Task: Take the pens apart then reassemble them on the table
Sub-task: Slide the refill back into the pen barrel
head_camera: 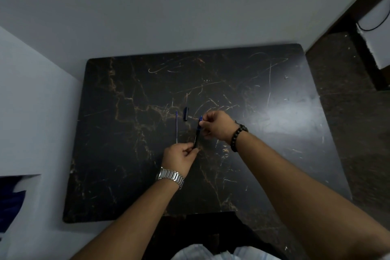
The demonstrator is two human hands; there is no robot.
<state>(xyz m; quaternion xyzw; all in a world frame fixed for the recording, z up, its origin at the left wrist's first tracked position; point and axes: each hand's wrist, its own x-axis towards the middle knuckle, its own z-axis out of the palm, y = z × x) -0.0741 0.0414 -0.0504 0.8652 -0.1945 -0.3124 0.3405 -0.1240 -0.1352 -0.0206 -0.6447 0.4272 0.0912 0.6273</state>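
Note:
A dark pen barrel [197, 134] with a blue tip end is held above the black marble table [263, 101]. My left hand [179, 157] pinches its near end. My right hand [217, 125] grips its far blue end. A thin blue refill [176, 125] lies flat on the table just left of the barrel, pointing away from me. A dark blue pen cap [185, 113] lies apart beyond the barrel, between the refill and my right hand.
White walls stand close behind the table and on its left. A dark speckled floor runs along the right side, with a white object and a black cable [377, 25] at the far right. Dark fabric [10, 202] shows at the lower left.

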